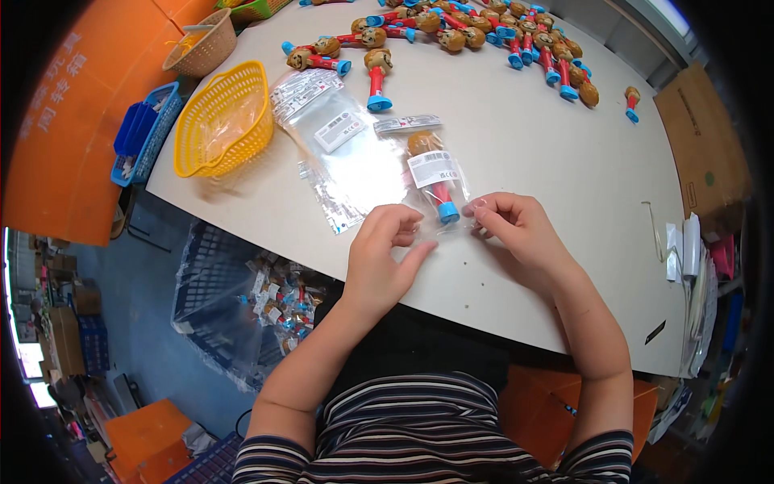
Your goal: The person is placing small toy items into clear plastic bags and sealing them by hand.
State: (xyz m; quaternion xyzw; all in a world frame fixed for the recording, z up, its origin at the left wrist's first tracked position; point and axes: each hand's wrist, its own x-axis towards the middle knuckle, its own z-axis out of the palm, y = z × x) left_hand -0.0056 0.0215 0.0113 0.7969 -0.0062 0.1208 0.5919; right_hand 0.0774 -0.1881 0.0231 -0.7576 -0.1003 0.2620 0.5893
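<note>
A clear plastic bag (458, 179) lies on the table in front of me. Inside it is a toy figure with a brown head, a red body and a blue base (447, 212), partly covered by a white label (434, 168). My right hand (516, 227) pinches the bag's lower right corner between thumb and fingers. By the lower left corner, my left hand (380, 252) has its fingers curled and its thumb held apart, with nothing visible between them. Left of the bagged toy, a stack of flat clear bags (355, 165) with silver printed tops overlaps loosely.
Several loose toy figures (377, 79) lie across the far table. A yellow basket (264, 121) and a blue basket (165, 121) stand at the left. Below the table edge, a blue crate (211, 278) holds bagged toys. A cardboard box (697, 153) stands at the right.
</note>
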